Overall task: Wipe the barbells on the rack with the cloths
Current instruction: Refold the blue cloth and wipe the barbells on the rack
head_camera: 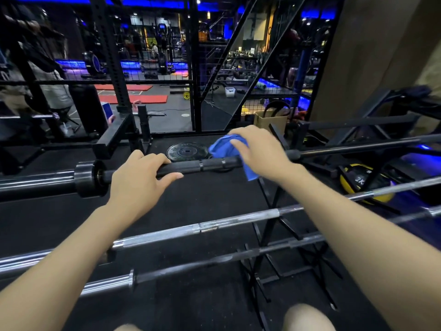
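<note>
My right hand (260, 151) forms the working grip: its fingers curl over a bunched blue cloth (225, 149) and press it onto the top black barbell (191, 166), with one tail of the cloth hanging below the shaft on the near side. My left hand (140, 177) is the steadying grip, laid over the same shaft nearer the collar (87, 179); the fingers wrap the far side and the thumb lies along the near side, so it is closed round the bar rather than spread. The bar's long axis runs left to right across my view, rising slightly toward the right, where it passes behind the right hand and continues as a thinner bright section. The bare, knurled stretch lies between the two hands, to the left of the cloth, so I judge the next stroke should travel along the axis toward the left hand, with the right hand doing the wiping because it already carries the cloth. Whether the cloth goes fully round the shaft or only covers its top I cannot tell, as the hand hides the contact. Below and nearer to me, a silver barbell (214, 226) and a lower dark barbell (214, 261) lie parallel on the rack (269, 225), untouched by either hand. A black weight plate (187, 151) lies on the floor just beyond the top bar, and a yellow ball (360, 185) sits under the rack at right.
</note>
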